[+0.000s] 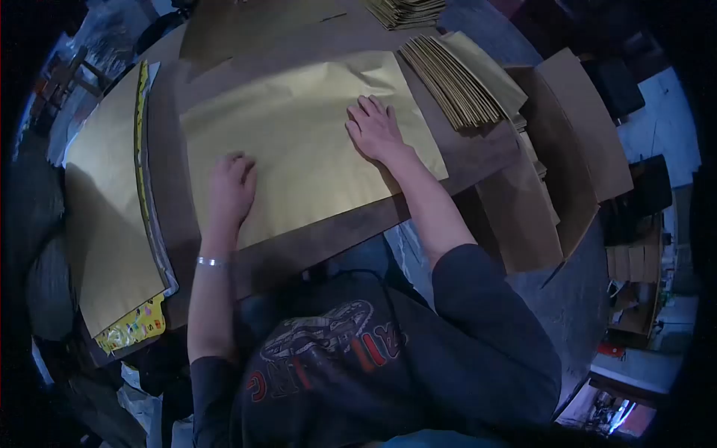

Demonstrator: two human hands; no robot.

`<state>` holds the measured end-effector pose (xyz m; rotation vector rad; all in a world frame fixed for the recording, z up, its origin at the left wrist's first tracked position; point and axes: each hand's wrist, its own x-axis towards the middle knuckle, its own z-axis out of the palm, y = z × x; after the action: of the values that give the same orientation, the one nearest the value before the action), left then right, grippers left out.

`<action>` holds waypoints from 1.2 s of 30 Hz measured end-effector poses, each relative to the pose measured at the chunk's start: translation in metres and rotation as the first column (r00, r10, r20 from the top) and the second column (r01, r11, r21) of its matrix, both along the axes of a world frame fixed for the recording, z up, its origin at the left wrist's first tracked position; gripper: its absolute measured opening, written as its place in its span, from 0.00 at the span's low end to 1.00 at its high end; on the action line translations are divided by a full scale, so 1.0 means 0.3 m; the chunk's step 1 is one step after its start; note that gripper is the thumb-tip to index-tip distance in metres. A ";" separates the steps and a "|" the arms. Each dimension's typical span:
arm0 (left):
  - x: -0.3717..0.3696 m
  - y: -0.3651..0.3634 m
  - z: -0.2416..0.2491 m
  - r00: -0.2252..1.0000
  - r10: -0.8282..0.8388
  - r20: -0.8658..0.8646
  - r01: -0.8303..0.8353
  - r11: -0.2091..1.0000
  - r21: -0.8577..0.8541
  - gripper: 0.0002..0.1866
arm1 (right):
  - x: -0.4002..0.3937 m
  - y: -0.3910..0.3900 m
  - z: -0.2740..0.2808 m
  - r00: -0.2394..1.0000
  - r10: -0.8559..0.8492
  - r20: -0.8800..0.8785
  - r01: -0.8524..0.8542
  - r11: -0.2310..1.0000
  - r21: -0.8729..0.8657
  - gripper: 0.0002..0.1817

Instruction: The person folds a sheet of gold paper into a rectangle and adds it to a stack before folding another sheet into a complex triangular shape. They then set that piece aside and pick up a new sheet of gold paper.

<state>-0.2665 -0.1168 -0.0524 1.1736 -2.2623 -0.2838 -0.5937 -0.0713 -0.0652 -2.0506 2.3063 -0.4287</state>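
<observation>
A large sheet of yellowish-brown paper [299, 149] lies across the table in front of me, with slight creases along its far edge. My right hand [375, 131] rests on the sheet's right part, palm down and fingers spread. Over the sheet's left part is my left hand [231, 187], its fingers loosely bent and a little blurred, with nothing seen in them. Whether the left fingertips press on the paper is hard to make out. A silvery band [210, 261] circles the left wrist.
At left lies a stack of large brown sheets [112, 201] with yellow printed wrapping [134, 328] beneath. Folded brown paper pieces [455, 82] are piled at the right, with another pile [407, 11] farther back. An open cardboard box [519, 216] stands beside the brown table [299, 261].
</observation>
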 end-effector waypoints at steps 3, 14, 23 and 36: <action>-0.129 0.056 0.009 0.964 -0.072 0.258 0.087 0.995 -0.044 0.21 | 0.008 -0.018 0.005 1.000 0.010 -0.008 -0.010 0.999 0.042 0.26; -0.144 0.048 0.004 0.910 -0.131 0.394 0.092 0.989 0.116 0.32 | 0.199 -0.326 0.029 0.956 0.293 -0.015 -0.287 0.945 0.158 0.36; -0.139 0.041 0.019 0.932 -0.138 0.335 0.111 0.989 0.097 0.31 | -0.175 -0.461 0.005 0.980 -0.148 -0.135 0.161 0.982 0.100 0.36; -0.129 0.035 0.015 0.920 -0.140 0.367 0.096 0.986 0.135 0.33 | 0.569 -0.543 0.010 0.951 0.308 0.017 -0.308 0.951 0.007 0.40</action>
<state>-0.3053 -0.1064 -0.0478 1.2364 -2.6896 -0.2544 -0.4231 -0.2341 -0.0621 -2.3374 1.9233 -0.4151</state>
